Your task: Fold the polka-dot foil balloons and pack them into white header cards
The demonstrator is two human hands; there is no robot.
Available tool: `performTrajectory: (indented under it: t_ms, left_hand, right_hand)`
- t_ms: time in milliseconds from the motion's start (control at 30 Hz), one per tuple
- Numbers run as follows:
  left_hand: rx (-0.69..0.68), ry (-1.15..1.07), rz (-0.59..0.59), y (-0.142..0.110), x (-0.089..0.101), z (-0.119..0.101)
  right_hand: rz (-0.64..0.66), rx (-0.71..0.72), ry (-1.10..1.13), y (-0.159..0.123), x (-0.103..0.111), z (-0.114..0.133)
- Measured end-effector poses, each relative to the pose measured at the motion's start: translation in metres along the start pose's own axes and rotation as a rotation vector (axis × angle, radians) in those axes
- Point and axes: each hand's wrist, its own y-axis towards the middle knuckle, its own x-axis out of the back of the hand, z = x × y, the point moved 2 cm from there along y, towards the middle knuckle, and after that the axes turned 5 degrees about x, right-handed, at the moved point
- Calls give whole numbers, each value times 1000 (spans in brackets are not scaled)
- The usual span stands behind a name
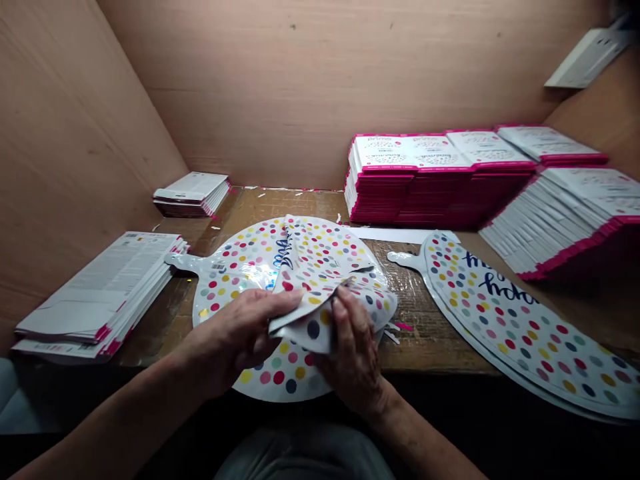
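At a wooden bench (235, 213) between board walls (300, 87), the left hand (235, 337) and right hand (353, 350) sit close together, clamped on a dotted foil balloon (320, 247) mid-bench, pinching its folded edge so the crease holds, with pink-edged packets (440, 173) stacked behind.
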Motion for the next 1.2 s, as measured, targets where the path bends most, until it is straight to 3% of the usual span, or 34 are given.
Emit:
performTrajectory:
  t_ms: [33, 100, 167, 233, 300, 333, 400, 467, 533, 633, 733, 800, 900, 1033, 1133, 1200]
  left_hand:
    - [-18, 168, -44, 0, 5, 1]
    - [-110, 529, -243, 4, 19, 4]
    - [-315, 756, -513, 15, 31, 5]
    - [-590, 850, -636, 34, 36, 5]
    - [-818, 929, -539, 59, 34, 9]
    - [-863, 982, -447, 72, 34, 13]
    - [-846, 1074, -270, 94, 36, 24]
    - [-790, 1088, -170, 105, 44, 35]
    - [-738, 1008, -134, 108, 57, 41]
    - [-616, 777, -115, 105, 72, 41]
    - [-506, 594, -194, 111, 76, 33]
    - [-419, 575, -353, 123, 73, 25]
    - [-273, 587, -587, 145, 69, 17]
    - [-213, 569, -646, 163, 65, 13]
    - [-267, 619, -751, 160, 58, 11]
    - [-408, 752, -866, 156, 49, 8]
  right_hand:
    - [26, -65, -46, -11, -3, -10]
    - [61, -108, -90, -32, -5, -35]
    - [115, -58, -69, -47, -2, -55]
    - [184, 24, -39, -53, 4, -68]
    - [271, 76, -49, -51, 8, -76]
    - [323, 97, -59, -48, 10, -80]
    - [469, 135, -44, -38, 12, -88]
    - [663, 135, 77, -21, 11, -100]
    - [874, -12, 271, 3, 5, -118]
    - [1084, -439, 517, 46, -19, -157]
    - [928, -789, 475, 81, -54, -197]
    - [773, -909, 367, 86, -71, -213]
    - [627, -958, 287, 66, -74, -216]
    - [391, -1008, 340, 18, -51, -205]
    - [417, -950, 151, -2, -45, -203]
    - [495, -911, 40, -4, -48, -205]
